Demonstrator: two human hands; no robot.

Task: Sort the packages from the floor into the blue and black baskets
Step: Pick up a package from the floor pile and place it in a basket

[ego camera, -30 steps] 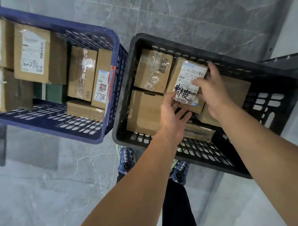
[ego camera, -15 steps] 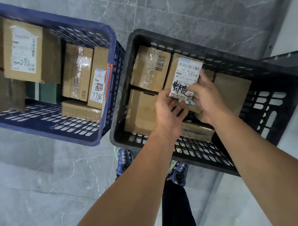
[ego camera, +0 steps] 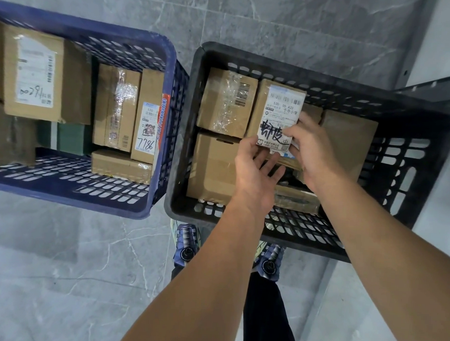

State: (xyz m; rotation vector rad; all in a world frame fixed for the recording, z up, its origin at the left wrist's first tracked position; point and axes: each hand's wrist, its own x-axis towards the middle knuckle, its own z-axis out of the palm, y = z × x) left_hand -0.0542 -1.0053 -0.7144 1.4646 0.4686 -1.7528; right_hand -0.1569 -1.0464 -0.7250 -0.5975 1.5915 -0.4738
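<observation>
Over the black basket, at 12 o'clock from me, my right grip holds the labelled package and my left grip, wide, props its near edge; placing step, which I judge now needs lowering it flat among the brown boxes.

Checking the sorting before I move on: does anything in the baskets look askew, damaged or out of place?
Nothing looks damaged or spilled. In the black basket, the labelled box lies tilted on top of other boxes, not settled; the right hand grips it and the left hand touches its near edge.
</observation>
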